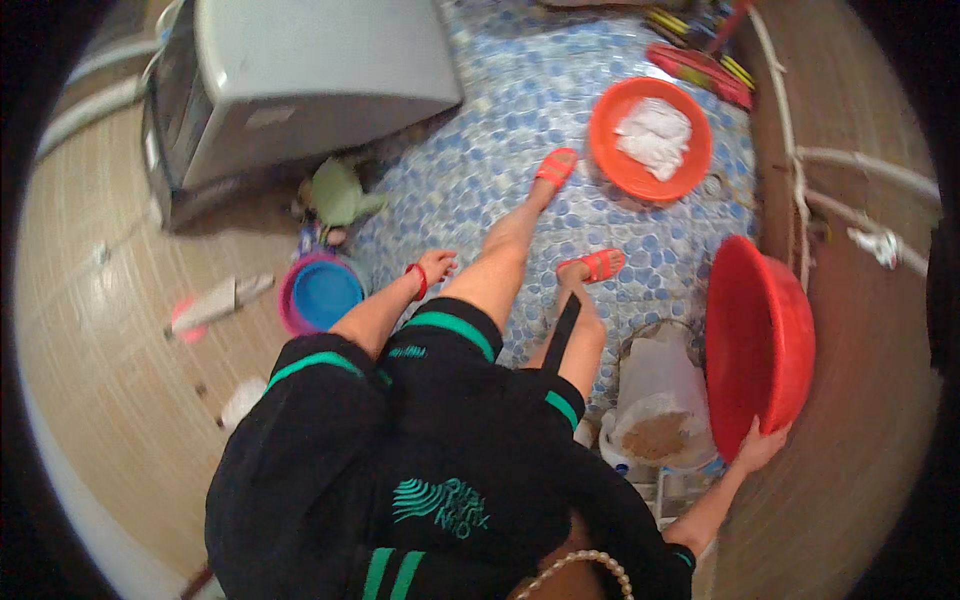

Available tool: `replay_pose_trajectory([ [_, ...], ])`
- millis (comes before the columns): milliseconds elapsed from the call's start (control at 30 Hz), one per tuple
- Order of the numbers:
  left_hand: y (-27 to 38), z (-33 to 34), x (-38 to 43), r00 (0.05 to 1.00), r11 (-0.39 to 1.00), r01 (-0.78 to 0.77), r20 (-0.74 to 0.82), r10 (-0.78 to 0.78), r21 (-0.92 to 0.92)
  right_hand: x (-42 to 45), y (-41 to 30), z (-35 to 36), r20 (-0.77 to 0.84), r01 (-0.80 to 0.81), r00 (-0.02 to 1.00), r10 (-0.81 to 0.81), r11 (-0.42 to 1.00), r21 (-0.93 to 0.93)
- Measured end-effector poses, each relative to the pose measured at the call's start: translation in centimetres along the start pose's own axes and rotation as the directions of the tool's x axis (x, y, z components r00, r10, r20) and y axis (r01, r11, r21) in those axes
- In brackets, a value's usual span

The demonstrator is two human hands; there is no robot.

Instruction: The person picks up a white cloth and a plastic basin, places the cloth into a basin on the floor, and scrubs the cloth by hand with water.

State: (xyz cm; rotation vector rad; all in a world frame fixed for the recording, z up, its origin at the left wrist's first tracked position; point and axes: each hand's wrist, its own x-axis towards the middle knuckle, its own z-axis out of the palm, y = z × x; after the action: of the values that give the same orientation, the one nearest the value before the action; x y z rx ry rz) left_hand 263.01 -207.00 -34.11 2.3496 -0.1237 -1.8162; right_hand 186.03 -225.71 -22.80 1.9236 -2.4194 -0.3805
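Note:
My right hand [761,448] grips the rim of a large red plastic basin [795,337]. The basin is tipped up on its side by the wall. My left hand [436,268] hangs beside my left thigh, fingers loosely spread, with nothing in it and a red band at the wrist. On the floor past my feet sits an orange plastic basin [604,154] that holds a crumpled white cloth [656,135]. To the left of my left hand are a blue basin [328,294] and a pink basin [289,289], one nested in the other.
A grey boxy appliance [322,52] stands at the upper left. Near it lies a pale green plastic dipper [335,193]. A whitish bucket [660,390] is beside the red basin. White pipes [862,161] run along the right wall. Blue pebble-pattern tiles [510,82] cover the floor.

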Motion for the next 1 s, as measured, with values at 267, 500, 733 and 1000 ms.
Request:
replay_pose_trajectory([
  [267, -7.4, 1.6, -4.7, 0.994, 0.992, 0.091, -0.065, -0.085, 0.087, 0.7, -5.3, -2.7, -0.142, 0.160, 0.973, -0.184, 0.974, -0.162],
  [500, -12.5, 3.4, -4.5, 0.997, 0.985, 0.005, -0.074, 0.008, 0.171, 2.0, -12.8, -3.8, -0.238, 0.452, 0.866, -0.440, 0.892, -0.006],
  [733, -5.2, 3.7, -3.7, 0.993, 0.867, -0.095, -0.012, 0.116, 0.489, 1.2, -20.3, -3.3, -0.101, 0.623, 0.773, -0.627, 0.720, 0.306],
  [1000, 8.9, 2.8, 20.2, 0.849, 0.791, -0.399, -0.139, 0.510, 0.464, 5.1, -26.3, 9.8, 0.215, 0.413, 0.769, -0.602, 0.725, 0.551],
])
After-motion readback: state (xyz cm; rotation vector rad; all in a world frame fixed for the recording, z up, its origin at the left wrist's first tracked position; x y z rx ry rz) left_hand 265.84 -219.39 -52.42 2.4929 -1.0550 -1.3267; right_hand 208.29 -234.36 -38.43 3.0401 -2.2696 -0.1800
